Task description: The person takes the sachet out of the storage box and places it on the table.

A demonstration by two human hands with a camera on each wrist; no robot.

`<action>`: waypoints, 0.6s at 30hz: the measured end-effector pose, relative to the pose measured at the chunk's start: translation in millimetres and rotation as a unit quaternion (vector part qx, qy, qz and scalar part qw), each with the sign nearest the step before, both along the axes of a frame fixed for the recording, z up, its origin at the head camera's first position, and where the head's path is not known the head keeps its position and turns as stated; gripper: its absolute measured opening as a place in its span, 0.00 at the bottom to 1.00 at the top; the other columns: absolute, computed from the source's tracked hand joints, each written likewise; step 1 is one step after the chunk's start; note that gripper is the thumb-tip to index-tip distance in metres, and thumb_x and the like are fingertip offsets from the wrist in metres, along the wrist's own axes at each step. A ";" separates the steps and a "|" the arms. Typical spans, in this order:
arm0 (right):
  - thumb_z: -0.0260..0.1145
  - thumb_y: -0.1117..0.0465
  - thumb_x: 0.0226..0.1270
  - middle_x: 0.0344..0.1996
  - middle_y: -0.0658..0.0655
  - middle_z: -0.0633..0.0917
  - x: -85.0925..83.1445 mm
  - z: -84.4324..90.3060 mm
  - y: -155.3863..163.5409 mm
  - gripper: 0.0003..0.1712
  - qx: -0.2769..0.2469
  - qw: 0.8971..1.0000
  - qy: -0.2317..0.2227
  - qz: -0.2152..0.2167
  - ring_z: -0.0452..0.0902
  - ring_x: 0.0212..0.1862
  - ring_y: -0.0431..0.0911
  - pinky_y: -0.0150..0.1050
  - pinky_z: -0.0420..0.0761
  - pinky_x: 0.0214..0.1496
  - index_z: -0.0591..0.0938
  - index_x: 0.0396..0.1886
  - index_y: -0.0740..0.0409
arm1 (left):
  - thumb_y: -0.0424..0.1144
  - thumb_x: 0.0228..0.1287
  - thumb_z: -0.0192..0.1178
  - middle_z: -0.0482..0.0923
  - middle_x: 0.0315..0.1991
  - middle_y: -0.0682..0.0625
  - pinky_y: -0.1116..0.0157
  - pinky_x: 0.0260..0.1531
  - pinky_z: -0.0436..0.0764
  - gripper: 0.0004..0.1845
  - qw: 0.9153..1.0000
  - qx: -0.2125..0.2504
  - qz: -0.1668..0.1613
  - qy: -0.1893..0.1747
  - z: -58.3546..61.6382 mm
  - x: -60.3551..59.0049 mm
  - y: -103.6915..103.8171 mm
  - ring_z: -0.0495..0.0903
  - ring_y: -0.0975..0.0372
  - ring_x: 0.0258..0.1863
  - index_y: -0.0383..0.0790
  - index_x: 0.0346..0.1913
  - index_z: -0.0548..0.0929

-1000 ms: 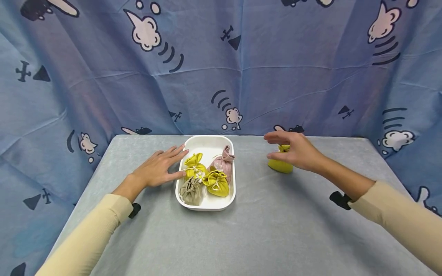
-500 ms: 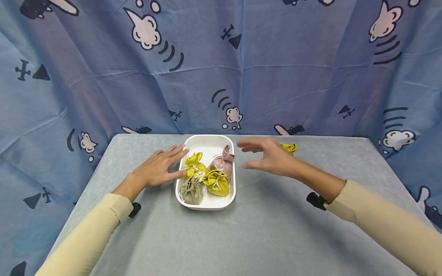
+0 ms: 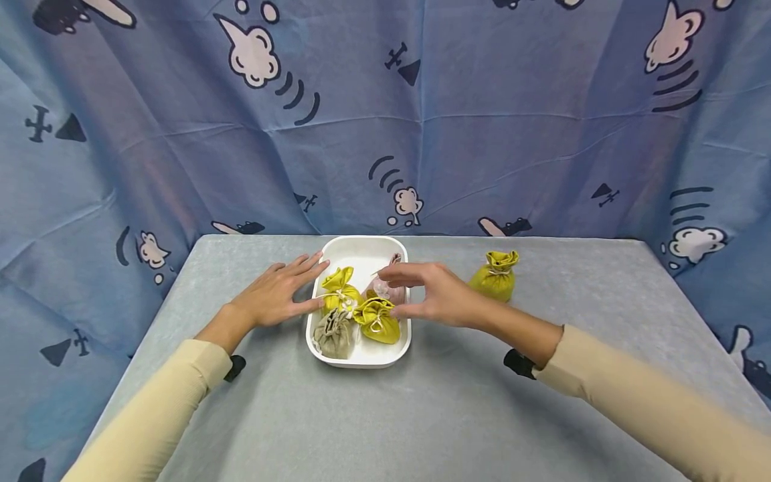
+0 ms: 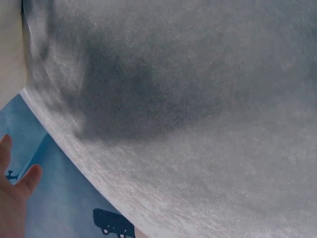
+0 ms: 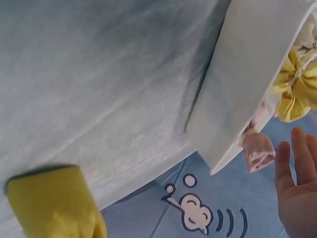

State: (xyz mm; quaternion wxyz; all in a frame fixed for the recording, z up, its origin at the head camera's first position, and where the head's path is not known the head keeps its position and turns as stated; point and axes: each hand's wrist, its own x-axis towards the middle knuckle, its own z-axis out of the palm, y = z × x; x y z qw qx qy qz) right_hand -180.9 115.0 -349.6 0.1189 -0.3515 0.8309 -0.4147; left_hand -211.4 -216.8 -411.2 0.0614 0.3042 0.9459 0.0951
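In the head view a white tray [image 3: 361, 363] holds several small drawstring pouches. A yellow pouch [image 3: 340, 292] lies at its left, a grey-green pouch [image 3: 334, 333] in the front left, another yellow pouch [image 3: 379, 323] at the front right and a pink pouch [image 3: 385, 289] behind that. My left hand [image 3: 280, 291] rests at the tray's left rim, fingers spread and fairly straight. Over the tray's right rim reaches my right hand [image 3: 436, 294], thumb and fingers apart, near the pink and front yellow pouches; no grip on either shows. It partly covers the pink pouch.
A third yellow pouch [image 3: 495, 276] stands upright on the grey tabletop [image 3: 385, 422], right of the tray and behind my right forearm. The patterned blue curtain [image 3: 482, 161] hangs along the table's back edge.
My right hand has moved left, from in front of the lone yellow pouch to above the tray's right side, leaving that pouch standing on the table. My left hand has stayed put.
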 end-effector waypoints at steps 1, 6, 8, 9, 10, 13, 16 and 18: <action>0.77 0.64 0.57 0.60 0.61 0.81 0.4 -1.4 -1.5 0.34 0.000 1.000 0.000 0.003 0.80 0.59 0.51 0.46 0.75 0.64 0.78 0.64 0.62 | 0.69 0.70 0.46 0.45 0.80 0.50 0.40 0.68 0.58 0.43 1.000 0.001 0.000 0.000 0.1 0.0 -0.2 0.51 0.46 0.77 0.52 0.80 0.51; 0.76 0.66 0.58 0.60 0.63 0.81 1.7 -8.8 -9.0 0.33 -0.009 1.000 -0.001 0.024 0.80 0.59 0.53 0.46 0.76 0.63 0.77 0.64 0.64 | 0.68 0.70 0.47 0.45 0.80 0.51 0.41 0.68 0.58 0.43 1.000 0.003 0.001 -0.005 0.5 0.6 -1.0 0.51 0.47 0.77 0.53 0.80 0.51; 0.76 0.66 0.58 0.59 0.63 0.81 1.9 -11.3 -12.2 0.32 -0.013 0.999 -0.002 0.033 0.80 0.59 0.53 0.45 0.76 0.63 0.78 0.63 0.63 | 0.67 0.70 0.47 0.44 0.80 0.51 0.41 0.68 0.59 0.43 1.000 0.003 -0.001 -0.006 0.4 0.8 -1.3 0.50 0.48 0.77 0.52 0.80 0.51; 0.76 0.66 0.58 0.59 0.62 0.82 2.1 -12.4 -13.6 0.31 -0.012 0.999 0.000 0.036 0.80 0.59 0.52 0.44 0.76 0.63 0.78 0.63 0.63 | 0.67 0.70 0.47 0.44 0.80 0.51 0.41 0.68 0.59 0.43 1.000 0.004 -0.001 -0.006 0.4 0.9 -1.3 0.50 0.48 0.77 0.52 0.80 0.51; 0.76 0.66 0.58 0.58 0.62 0.82 2.3 -13.3 -14.8 0.31 -0.011 0.999 0.004 0.038 0.80 0.59 0.52 0.44 0.76 0.63 0.78 0.62 0.63 | 0.67 0.70 0.47 0.44 0.80 0.51 0.41 0.68 0.59 0.43 1.000 0.004 -0.002 -0.006 0.5 1.0 -1.3 0.50 0.48 0.77 0.52 0.80 0.52; 0.77 0.65 0.57 0.57 0.59 0.83 2.4 -15.9 -17.8 0.30 0.004 0.999 0.025 0.039 0.79 0.60 0.49 0.43 0.75 0.64 0.80 0.61 0.62 | 0.67 0.71 0.47 0.44 0.80 0.51 0.41 0.68 0.59 0.42 1.000 0.005 -0.003 -0.005 0.5 1.0 -1.2 0.51 0.48 0.77 0.52 0.80 0.52; 0.77 0.64 0.57 0.58 0.57 0.83 2.8 -17.0 -20.1 0.30 0.022 0.998 0.046 0.037 0.78 0.61 0.47 0.44 0.73 0.66 0.80 0.61 0.62 | 0.67 0.70 0.47 0.45 0.80 0.51 0.42 0.68 0.59 0.43 1.000 0.007 -0.004 -0.004 0.5 0.8 -1.0 0.50 0.48 0.77 0.52 0.80 0.52; 0.77 0.64 0.57 0.58 0.57 0.83 2.9 -17.2 -21.7 0.30 0.028 0.997 0.054 0.040 0.77 0.61 0.47 0.44 0.73 0.66 0.81 0.61 0.63 | 0.67 0.70 0.47 0.45 0.80 0.51 0.42 0.68 0.59 0.43 1.000 0.007 -0.003 -0.005 0.4 0.6 -0.9 0.50 0.48 0.77 0.52 0.80 0.52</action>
